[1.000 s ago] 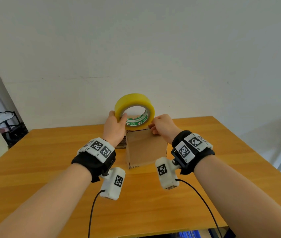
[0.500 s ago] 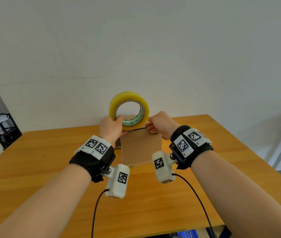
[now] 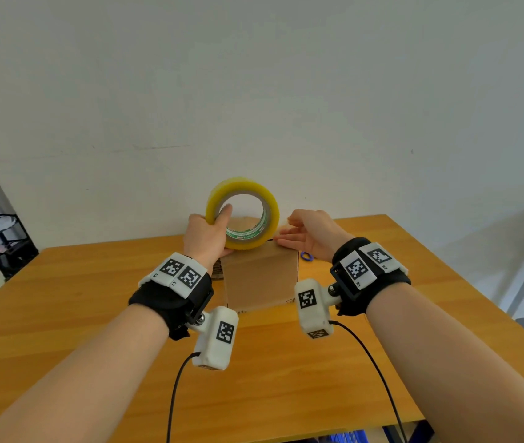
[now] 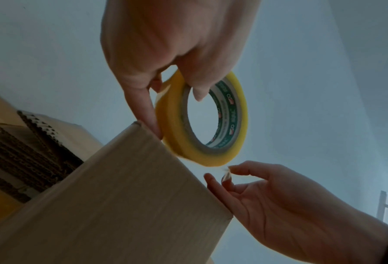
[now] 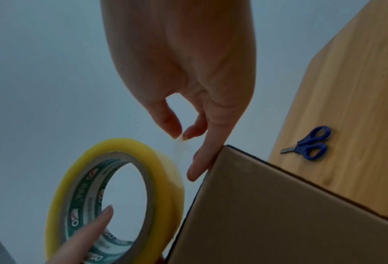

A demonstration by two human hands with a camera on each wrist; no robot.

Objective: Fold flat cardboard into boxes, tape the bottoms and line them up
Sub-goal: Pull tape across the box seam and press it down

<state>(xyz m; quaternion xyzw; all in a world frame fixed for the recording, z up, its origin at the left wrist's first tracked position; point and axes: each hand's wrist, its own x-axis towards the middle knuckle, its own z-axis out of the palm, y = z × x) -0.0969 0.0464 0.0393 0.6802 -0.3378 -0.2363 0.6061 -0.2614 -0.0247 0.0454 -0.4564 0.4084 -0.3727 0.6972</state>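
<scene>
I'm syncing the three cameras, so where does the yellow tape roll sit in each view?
Head: tape roll at centre, above the cardboard box, held by the left hand.
Left wrist: centre, over the box's top edge.
Right wrist: lower left, beside the box.
Shared landmark: the box's upper edge, next to the roll in all three.

Yellow tape roll (image 3: 243, 212) with green-printed core, brown cardboard box (image 3: 260, 279), blue-handled scissors (image 5: 310, 142), orange-brown wooden table (image 3: 62, 298)
</scene>
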